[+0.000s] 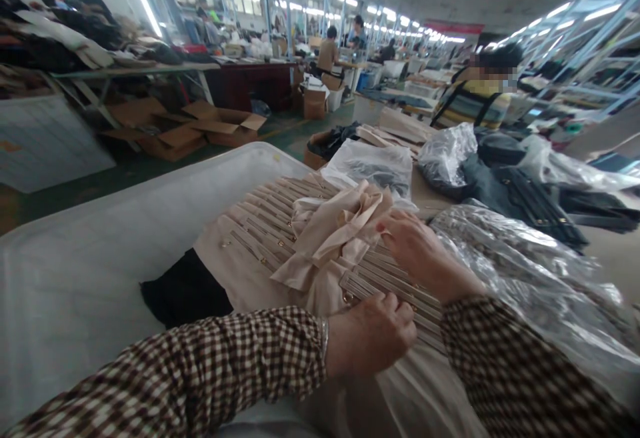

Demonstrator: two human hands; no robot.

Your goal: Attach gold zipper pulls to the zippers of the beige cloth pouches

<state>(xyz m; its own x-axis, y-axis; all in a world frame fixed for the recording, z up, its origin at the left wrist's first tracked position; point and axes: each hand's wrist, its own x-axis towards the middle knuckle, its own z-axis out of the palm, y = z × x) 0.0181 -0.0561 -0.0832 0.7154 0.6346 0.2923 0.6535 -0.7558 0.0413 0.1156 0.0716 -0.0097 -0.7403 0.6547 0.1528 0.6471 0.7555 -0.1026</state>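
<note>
Many beige fabric pieces with zips and small gold-coloured metal fittings [260, 225] lie overlapped in rows. A crumpled beige cloth [345, 231] rests on top of them. My right hand [425, 255] is closed at the right edge of this crumpled cloth, its fingertips pinching it. Lower down, my left hand [373, 335] is curled over the near end of the zipped rows. Its fingertips are turned away, so whatever is in them is hidden. A black cloth [185, 288] sticks out under the left side of the pile.
A large white plastic bin [150, 205] spans the left and front. Clear plastic wrapping [525, 258] and dark garments or bags [515, 185] cover the table at right. Open cardboard boxes [225, 121] stand on the floor. A person in a striped top [470, 105] is beyond the table.
</note>
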